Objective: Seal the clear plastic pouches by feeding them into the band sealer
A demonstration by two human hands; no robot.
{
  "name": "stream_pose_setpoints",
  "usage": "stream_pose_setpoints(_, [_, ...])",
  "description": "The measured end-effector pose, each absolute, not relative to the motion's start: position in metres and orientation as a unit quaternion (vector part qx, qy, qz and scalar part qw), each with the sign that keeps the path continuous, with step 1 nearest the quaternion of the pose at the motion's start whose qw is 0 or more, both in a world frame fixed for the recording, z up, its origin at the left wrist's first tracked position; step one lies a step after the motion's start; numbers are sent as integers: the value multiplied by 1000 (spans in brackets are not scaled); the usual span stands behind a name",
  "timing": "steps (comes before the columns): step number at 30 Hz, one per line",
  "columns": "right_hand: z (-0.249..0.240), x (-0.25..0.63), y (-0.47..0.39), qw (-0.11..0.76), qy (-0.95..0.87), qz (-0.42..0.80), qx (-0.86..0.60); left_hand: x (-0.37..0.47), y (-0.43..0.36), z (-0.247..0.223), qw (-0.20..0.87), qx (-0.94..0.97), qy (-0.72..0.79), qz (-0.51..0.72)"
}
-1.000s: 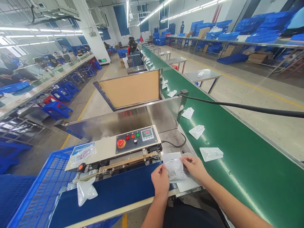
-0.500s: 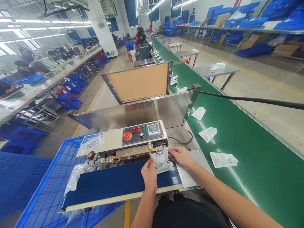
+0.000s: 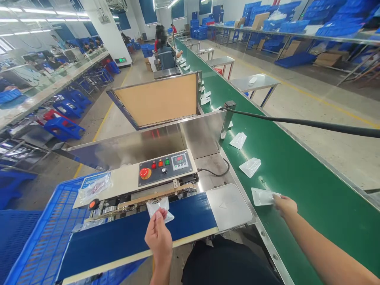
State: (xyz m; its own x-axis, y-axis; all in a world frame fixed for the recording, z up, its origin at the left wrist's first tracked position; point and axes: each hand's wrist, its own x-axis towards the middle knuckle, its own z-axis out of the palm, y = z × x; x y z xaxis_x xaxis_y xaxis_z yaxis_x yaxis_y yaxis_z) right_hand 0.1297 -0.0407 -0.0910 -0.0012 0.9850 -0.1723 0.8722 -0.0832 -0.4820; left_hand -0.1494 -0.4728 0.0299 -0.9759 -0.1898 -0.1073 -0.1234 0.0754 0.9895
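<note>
A continuous band sealer [image 3: 166, 172] stands in front of me, with a blue belt [image 3: 190, 213] along its near side. A small clear plastic bag [image 3: 152, 206] has its top edge in the sealing band and its lower part over the blue belt. My left hand [image 3: 160, 233] is closed at the bag's lower edge, fingertips pressed together; they partly cover the bag. Out to the right, my right hand [image 3: 286, 206] pinches the near end of another plastic bag [image 3: 263, 196] lying on the green conveyor belt [image 3: 297, 178]. What is inside the bags is hard to make out.
More bags [image 3: 250, 167] lie spaced along the green conveyor. A metal plate [image 3: 228, 206] joins the sealer's right end. A blue basket [image 3: 38, 241] sits at its left end. A black cable [image 3: 297, 120] crosses above the conveyor. A co-worker [image 3: 166, 55] sits farther up the line.
The bag in the sealer has moved left along the band, with my left hand beside it. My right hand has left that bag and reached right to one on the green conveyor.
</note>
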Motion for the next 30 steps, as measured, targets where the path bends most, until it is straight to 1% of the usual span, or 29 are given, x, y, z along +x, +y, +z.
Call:
stream_pose_setpoints(2, [-80, 119, -48, 131, -652, 248, -704, -143, -454, 34, -4, 55, -743, -667])
stream_pose_setpoints(4, [-56, 99, -61, 194, -673, 255, -667, -135, -430, 38, -41, -20, -756, -653])
stream_pose_setpoints(6, [-23, 74, -81, 279, -723, 264, -574, -126, -403, 44, -84, -115, -763, -630])
stream_pose_setpoints(8, [12, 50, -108, 320, -769, 292, -471, -119, -376, 51, -122, -210, -757, -606])
stream_pose_setpoints(9, [30, 38, -123, 312, -791, 318, -418, -116, -364, 54, -136, -248, -750, -598])
stream_pose_setpoints(11, [59, 20, -152, 258, -827, 389, -313, -113, -344, 60, -151, -295, -735, -591])
stream_pose_setpoints(14, [81, 6, -182, 175, -822, 500, -207, -112, -336, 61, -179, -316, -727, -583])
stream_pose_setpoints(15, [82, 5, -188, 164, -806, 533, -200, -112, -339, 59, -194, -314, -728, -578])
stream_pose_setpoints(17, [74, 7, -195, 170, -754, 594, -222, -111, -349, 53, -220, -291, -732, -576])
stream_pose_setpoints(19, [60, 12, -198, 172, -707, 635, -258, -107, -362, 46, -227, -248, -735, -589])
stream_pose_setpoints(20, [53, 13, -201, 158, -697, 645, -270, -104, -367, 43, -227, -227, -735, -597])
stream_pose_setpoints(23, [38, 13, -212, 90, -717, 640, -261, -97, -377, 35, -235, -195, -730, -612])
stream_pose_setpoints(24, [35, 11, -216, 83, -724, 635, -256, -95, -377, 32, -240, -189, -726, -616])
stream_pose_setpoints(27, [28, 3, -221, 121, -716, 625, -286, -95, -371, 22, -257, -134, -717, -634])
stream_pose_setpoints(30, [21, -8, -216, 132, -655, 628, -399, -103, -357, 8, -294, -19, -696, -655])
